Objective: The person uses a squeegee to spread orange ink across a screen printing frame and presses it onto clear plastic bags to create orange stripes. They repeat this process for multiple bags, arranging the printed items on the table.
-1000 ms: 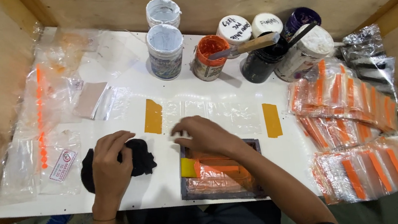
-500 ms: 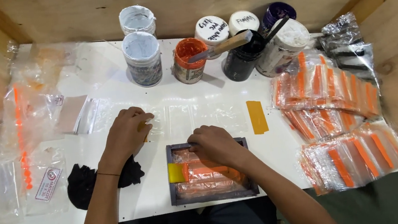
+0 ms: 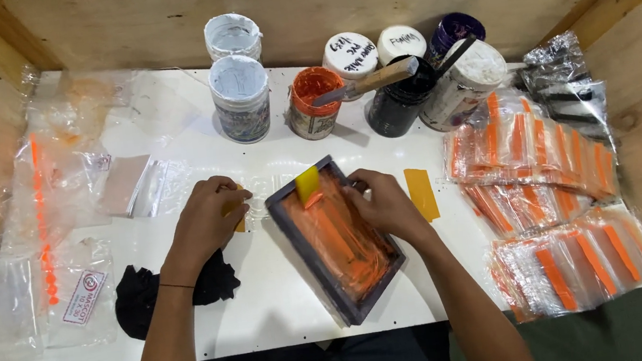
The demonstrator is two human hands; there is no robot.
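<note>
Gripping the upper right edge of a dark screen frame (image 3: 336, 240), the right hand (image 3: 385, 205) has its fingers curled over the rim. The frame sits tilted on the white bench (image 3: 271, 309), at the middle and just in front of the person; its mesh is smeared with orange ink. A small yellow squeegee (image 3: 307, 185) stands inside the frame at its upper end, just left of the right hand.

The left hand (image 3: 207, 219) lies palm down on the bench to the left of the frame, fingers bent and pressing on a clear bag (image 3: 254, 201); a yellow tab (image 3: 237, 215) shows under its fingertips. Whether the fingers pinch the bag or only hold it flat cannot be told. A black rag (image 3: 143, 296) lies under the left wrist.

Another yellow tab (image 3: 421, 193) lies flat just right of the right hand. At the back of the bench stand pots: two white ones (image 3: 241, 104), an orange ink pot (image 3: 313, 100) with a wooden-handled spatula (image 3: 374, 80) across it, and dark ones (image 3: 401, 105). Stacks of clear bags with orange stripes (image 3: 541, 178) fill the right side. Loose clear bags (image 3: 57, 221), one with an orange strip, lie at the left.
</note>
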